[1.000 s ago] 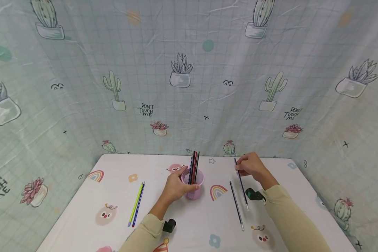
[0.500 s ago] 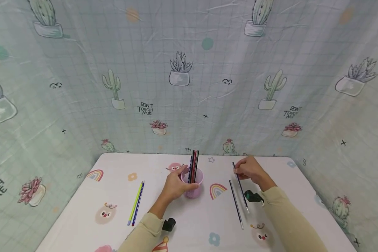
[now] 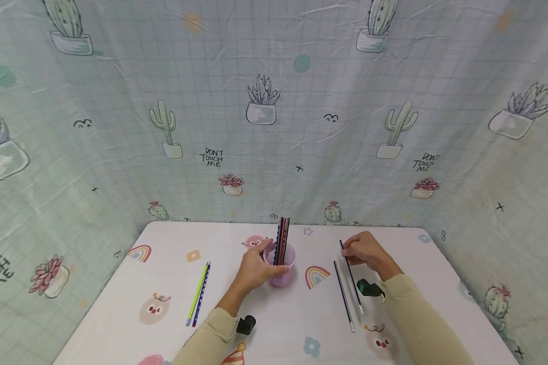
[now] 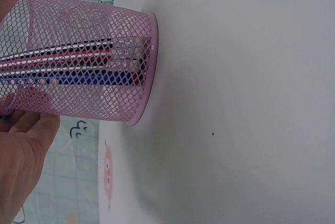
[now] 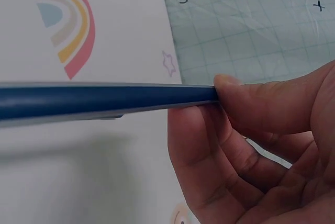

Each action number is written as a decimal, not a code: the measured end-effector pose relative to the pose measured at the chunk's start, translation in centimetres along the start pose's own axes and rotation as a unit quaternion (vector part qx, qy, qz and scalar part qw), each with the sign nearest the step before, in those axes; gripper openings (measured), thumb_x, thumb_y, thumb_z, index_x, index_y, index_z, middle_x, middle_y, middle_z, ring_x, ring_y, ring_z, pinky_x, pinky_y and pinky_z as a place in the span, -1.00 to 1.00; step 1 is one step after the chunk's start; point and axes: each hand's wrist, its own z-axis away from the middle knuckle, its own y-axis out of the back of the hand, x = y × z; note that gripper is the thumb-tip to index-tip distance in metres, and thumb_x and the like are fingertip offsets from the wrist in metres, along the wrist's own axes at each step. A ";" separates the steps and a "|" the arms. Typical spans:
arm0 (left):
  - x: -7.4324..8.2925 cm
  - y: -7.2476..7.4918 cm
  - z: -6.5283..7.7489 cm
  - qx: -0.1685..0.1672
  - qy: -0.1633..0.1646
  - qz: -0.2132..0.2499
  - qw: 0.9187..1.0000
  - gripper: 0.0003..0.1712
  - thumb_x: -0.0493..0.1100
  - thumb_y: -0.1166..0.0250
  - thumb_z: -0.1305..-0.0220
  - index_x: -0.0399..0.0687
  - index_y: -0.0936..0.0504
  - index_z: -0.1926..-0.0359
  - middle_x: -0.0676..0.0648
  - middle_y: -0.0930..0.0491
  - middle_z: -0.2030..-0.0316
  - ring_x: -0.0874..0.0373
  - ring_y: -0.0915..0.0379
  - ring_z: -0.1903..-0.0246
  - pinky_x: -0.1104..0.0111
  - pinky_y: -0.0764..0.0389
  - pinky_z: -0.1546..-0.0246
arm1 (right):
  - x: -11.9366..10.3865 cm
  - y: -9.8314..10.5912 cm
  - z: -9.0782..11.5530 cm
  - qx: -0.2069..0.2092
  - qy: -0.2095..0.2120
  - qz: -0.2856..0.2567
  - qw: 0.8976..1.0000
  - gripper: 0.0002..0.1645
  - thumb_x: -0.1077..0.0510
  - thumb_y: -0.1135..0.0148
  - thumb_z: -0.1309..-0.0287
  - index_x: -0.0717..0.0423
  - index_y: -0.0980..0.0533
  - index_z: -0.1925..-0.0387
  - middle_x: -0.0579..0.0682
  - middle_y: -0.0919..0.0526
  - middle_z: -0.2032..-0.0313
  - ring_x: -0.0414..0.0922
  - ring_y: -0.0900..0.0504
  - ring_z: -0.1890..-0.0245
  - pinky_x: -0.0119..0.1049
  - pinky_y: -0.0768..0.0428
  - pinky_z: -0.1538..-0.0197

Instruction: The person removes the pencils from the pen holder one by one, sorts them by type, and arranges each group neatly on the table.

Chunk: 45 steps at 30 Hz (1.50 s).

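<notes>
My left hand point(image 3: 252, 269) grips a pink mesh pencil cup point(image 3: 280, 282) by its rim and side. Several pencils point(image 3: 280, 242) in black, red and blue patterns stand in the cup; through the mesh in the left wrist view their lower ends point(image 4: 125, 51) rest near the cup's base. Between thumb and fingertips my right hand point(image 3: 366, 251) pinches a dark blue pencil point(image 5: 104, 100) near its far end, its pale-tipped end pointing toward me. Just left of it, a similar dark pencil point(image 3: 344, 296) lies on the table.
At the left of the white table point(image 3: 132, 324) a lime pencil point(image 3: 198, 295) and a blue dotted pencil point(image 3: 202, 294) lie side by side. Behind the table hangs a cactus-print cloth point(image 3: 297, 192). Black wrist devices point(image 3: 245, 325) show at both sleeves.
My right hand has come slightly toward me with the dark blue pencil, which now lies closer alongside the other dark one. The left hand and the cup have stayed in place.
</notes>
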 end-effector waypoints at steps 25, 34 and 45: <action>-0.2 0.0 0.1 -0.002 -0.005 0.008 1.000 0.13 0.03 -0.72 0.08 -0.14 -0.40 -0.50 -0.21 -0.52 -0.40 -0.18 -0.44 -0.40 -0.09 -0.54 -0.36 | 2.0 -1.1 -0.5 0.002 -0.036 0.011 0.999 -0.71 0.32 -0.36 -0.24 0.42 -0.63 0.05 0.12 -0.73 0.34 -0.11 -0.64 0.51 -0.30 -0.73 0.38; -0.3 -0.1 0.1 0.002 -0.005 0.007 1.000 0.12 0.05 -0.71 0.08 -0.12 -0.42 -0.50 -0.21 -0.51 -0.41 -0.17 -0.43 -0.41 -0.08 -0.53 -0.37 | 2.8 -1.3 -0.8 -0.008 -0.047 0.002 0.999 -0.73 0.35 -0.33 -0.22 0.41 -0.64 0.06 0.06 -0.71 0.37 -0.14 -0.62 0.51 -0.35 -0.69 0.41; -0.3 0.0 -0.1 -0.002 -0.003 0.005 1.000 0.12 0.08 -0.71 0.06 -0.08 -0.41 -0.50 -0.20 -0.52 -0.41 -0.17 -0.46 -0.38 -0.07 -0.55 -0.35 | 3.8 -1.7 -1.0 -0.010 -0.047 0.014 0.999 -0.80 0.35 -0.35 -0.22 0.39 -0.66 0.13 0.08 -0.71 0.37 -0.13 -0.62 0.52 -0.33 -0.67 0.41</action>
